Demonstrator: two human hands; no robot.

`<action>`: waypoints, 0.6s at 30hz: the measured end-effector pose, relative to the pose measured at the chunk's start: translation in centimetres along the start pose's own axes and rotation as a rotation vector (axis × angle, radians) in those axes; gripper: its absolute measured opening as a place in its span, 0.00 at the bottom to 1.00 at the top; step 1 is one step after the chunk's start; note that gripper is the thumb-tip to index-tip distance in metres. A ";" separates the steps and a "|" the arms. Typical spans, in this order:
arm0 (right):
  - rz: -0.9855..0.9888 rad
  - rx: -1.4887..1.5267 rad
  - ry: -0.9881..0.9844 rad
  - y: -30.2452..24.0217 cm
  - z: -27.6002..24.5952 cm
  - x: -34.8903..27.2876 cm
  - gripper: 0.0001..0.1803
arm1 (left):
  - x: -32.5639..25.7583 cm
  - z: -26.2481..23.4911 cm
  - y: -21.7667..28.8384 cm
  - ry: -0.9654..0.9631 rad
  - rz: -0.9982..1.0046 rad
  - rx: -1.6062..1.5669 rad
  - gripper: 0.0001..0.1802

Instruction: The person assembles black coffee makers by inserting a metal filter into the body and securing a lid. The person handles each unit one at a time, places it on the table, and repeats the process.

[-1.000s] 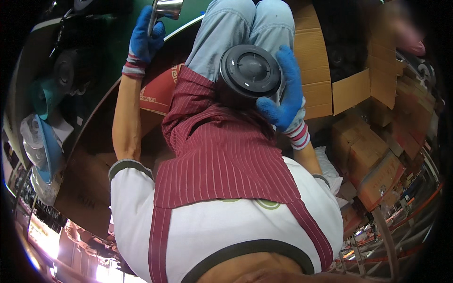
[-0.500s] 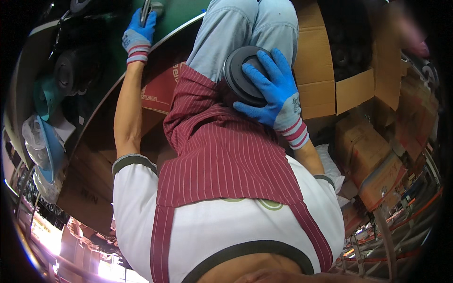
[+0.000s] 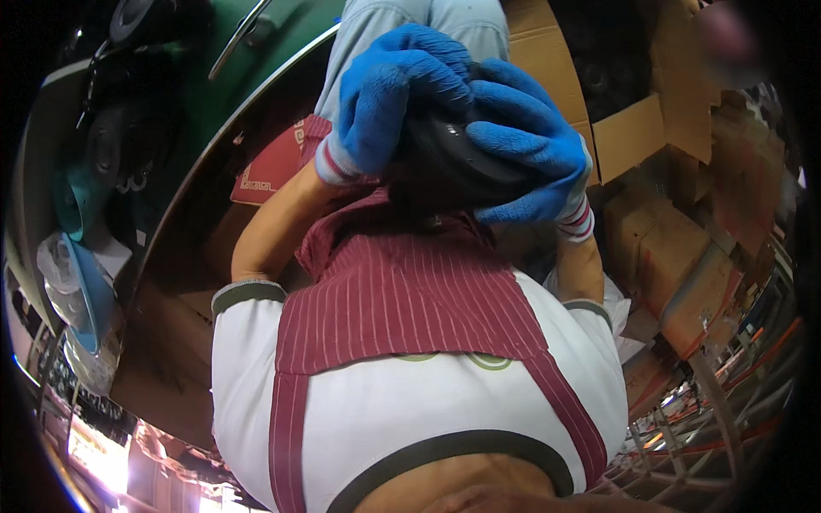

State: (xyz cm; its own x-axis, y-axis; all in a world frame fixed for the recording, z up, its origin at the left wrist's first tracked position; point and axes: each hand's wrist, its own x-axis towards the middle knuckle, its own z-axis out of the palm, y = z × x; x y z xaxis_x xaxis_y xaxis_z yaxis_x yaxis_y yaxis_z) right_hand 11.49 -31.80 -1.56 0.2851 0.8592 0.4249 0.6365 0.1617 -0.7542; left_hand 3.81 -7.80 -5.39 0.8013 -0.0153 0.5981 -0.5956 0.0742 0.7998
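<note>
A black, round, disc-shaped part (image 3: 457,162) is held over my lap, tilted so that its curved rim shows. My left hand (image 3: 389,98), in a blue-coated glove, has its fingers curled at the part's upper left edge. Its fingertips are partly hidden, so I cannot tell if they also hold something small. My right hand (image 3: 539,141), gloved the same way, grips the part's right side with its fingers over the rim. On the green tabletop (image 3: 295,30) at upper left lies a metal rod-like tool (image 3: 239,38), apart from both hands.
An open cardboard box (image 3: 629,137) with dark things inside stands at upper right, and more cardboard boxes (image 3: 667,256) are below it. A red box (image 3: 269,171) sits under the table edge. More black round parts (image 3: 120,137) and a blue tray-like piece (image 3: 85,278) are at left.
My left hand has let go of the metal tool on the table and come right to the black part. The part has been tilted, and my right hand still holds it.
</note>
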 end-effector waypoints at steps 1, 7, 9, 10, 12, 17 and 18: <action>-0.001 -0.007 -0.026 0.0 -0.4 -0.2 0.44 | -0.3 0.3 0.4 0.006 -0.013 0.009 0.36; 0.137 0.060 -0.045 -1.6 3.3 -1.2 0.40 | -5.4 1.8 2.2 0.164 -0.215 0.059 0.30; 0.098 0.101 0.010 -0.8 4.2 -1.8 0.40 | -6.2 2.3 2.3 0.198 -0.242 0.102 0.26; 0.084 0.115 0.014 -0.9 4.5 -2.0 0.40 | -6.6 2.3 2.2 0.178 -0.209 0.155 0.23; 0.079 0.122 0.021 -1.0 4.5 -2.2 0.40 | -6.6 2.3 1.9 0.139 -0.100 0.327 0.20; 0.095 0.136 0.051 -0.9 4.6 -2.9 0.39 | -8.2 1.7 0.4 0.045 -0.108 0.349 0.21; 0.082 0.123 0.059 -0.9 4.7 -3.0 0.39 | -8.4 1.9 0.5 0.077 -0.188 0.275 0.21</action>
State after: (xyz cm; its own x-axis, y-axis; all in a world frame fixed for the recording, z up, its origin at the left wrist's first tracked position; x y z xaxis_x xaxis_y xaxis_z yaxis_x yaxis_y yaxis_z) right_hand 6.69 -32.22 -4.55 0.3764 0.8424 0.3855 0.5176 0.1539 -0.8417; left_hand -3.28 -9.52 -9.90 0.8943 0.0732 0.4414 -0.4212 -0.1948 0.8858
